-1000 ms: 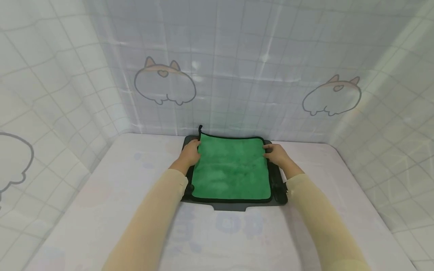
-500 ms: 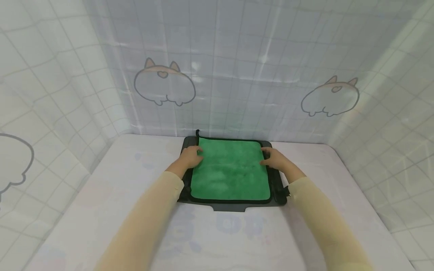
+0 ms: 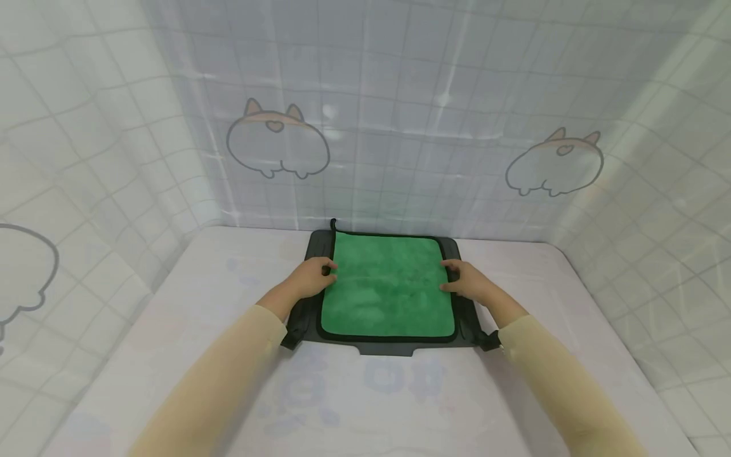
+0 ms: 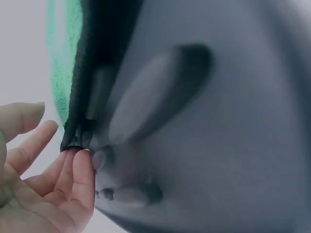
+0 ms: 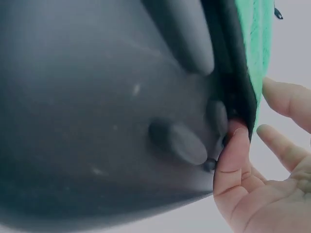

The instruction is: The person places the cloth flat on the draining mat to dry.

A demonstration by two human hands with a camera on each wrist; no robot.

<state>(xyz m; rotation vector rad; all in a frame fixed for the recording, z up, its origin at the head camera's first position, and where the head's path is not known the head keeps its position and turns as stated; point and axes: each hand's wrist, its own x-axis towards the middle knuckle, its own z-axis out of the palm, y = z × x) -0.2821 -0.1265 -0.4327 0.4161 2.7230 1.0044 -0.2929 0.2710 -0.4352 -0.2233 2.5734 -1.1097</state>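
A green towel (image 3: 388,285) with a black edge lies spread over a dark tray-like board (image 3: 385,349); a small black loop stands at its far left corner. My left hand (image 3: 306,277) is at the towel's left edge, fingertips touching it, thumb and forefinger apart. At the right edge my right hand (image 3: 465,279) touches the towel with thumb and fingers spread. In the left wrist view the fingers (image 4: 83,170) reach the black edge beside the board's oblong raised parts (image 4: 160,92). The right wrist view shows relaxed fingers at the edge as well.
The board rests on a pale printed tabletop (image 3: 377,406), close to the back wall (image 3: 394,127). Light checked sheets with animal drawings hang behind and on both sides. Dark straps (image 3: 294,336) show below both wrists.
The towel's raised far edge has come down flat on the board. Both hands have slid toward the body along the side edges, and the wrists have spread slightly outward.
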